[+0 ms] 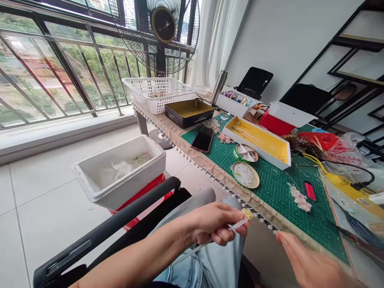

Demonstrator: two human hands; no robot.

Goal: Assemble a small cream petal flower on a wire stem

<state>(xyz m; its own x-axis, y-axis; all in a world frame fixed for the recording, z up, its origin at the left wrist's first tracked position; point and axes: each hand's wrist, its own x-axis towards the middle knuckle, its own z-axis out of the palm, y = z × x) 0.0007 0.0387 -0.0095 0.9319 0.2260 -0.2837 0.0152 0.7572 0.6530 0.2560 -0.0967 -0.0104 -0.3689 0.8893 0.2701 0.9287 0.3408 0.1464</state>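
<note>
Left hand closed on a clear stick, yellow ornament at its fingertips

Left hand (220, 226): thumb and curled fingers closed around a clear stick (238, 225), which slants back below the wrist. Yellow ornament (247, 213) at the thumb tip, just above the stick's front end; cannot tell whether the two are joined. Jeans (220, 256) directly beneath this grip.

Right hand (312, 260): right of the grip and apart from it, blurred and cut by the lower edge of view. One digit points toward the grip; cannot tell how far the hand is open or whether it has hold of anything.

Just beyond the grip: fringed edge of the tablecloth (255, 198). Past it, on a green mat (274, 186), a dish of pearly beads (244, 175), with a divided tin (246, 153) right behind.

To the grip's right: pink flowers (300, 198) beside a small red object (310, 191).

Left of the grip, below table height: pale bin (126, 188).

Farther out: phone (203, 139); yellow-lined box (270, 146); black tray (192, 120); white basket (150, 96). Farthest of these: large fan (163, 25).
</note>
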